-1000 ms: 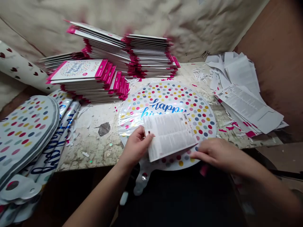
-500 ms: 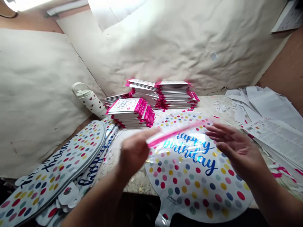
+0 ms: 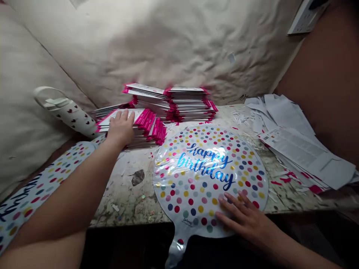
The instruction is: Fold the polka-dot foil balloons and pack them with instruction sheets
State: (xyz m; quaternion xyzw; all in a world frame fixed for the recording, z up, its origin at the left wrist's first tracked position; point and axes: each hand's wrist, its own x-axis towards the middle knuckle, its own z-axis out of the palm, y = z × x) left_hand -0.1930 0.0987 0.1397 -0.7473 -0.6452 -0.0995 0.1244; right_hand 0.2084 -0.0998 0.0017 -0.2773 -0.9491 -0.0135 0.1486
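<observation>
A flat foil balloon (image 3: 196,201) lies on the table before me, white with coloured dots and blue "happy birthday" lettering. Its tail hangs past the front edge. On the balloon's lower right part rests my right hand (image 3: 241,215), open, its fingers spread. My left hand (image 3: 122,127) is open on top of the front stack of pink-edged packets (image 3: 151,129), fingers stretched over the uppermost one. The hand hides part of that packet, and its thumb is hard to make out.
Behind stand more stacks of packets (image 3: 192,104). A white bottle with hearts (image 3: 74,116) leans at the left, above more dotted balloons (image 3: 60,168). Loose white sheets (image 3: 305,153) and pink and white scraps lie at the right. The table (image 3: 126,203) has a worn front edge.
My left hand has carried a pink-edged packet from above the balloon to the front stack and let go. My right hand has come down onto the balloon. The view has shifted right.
</observation>
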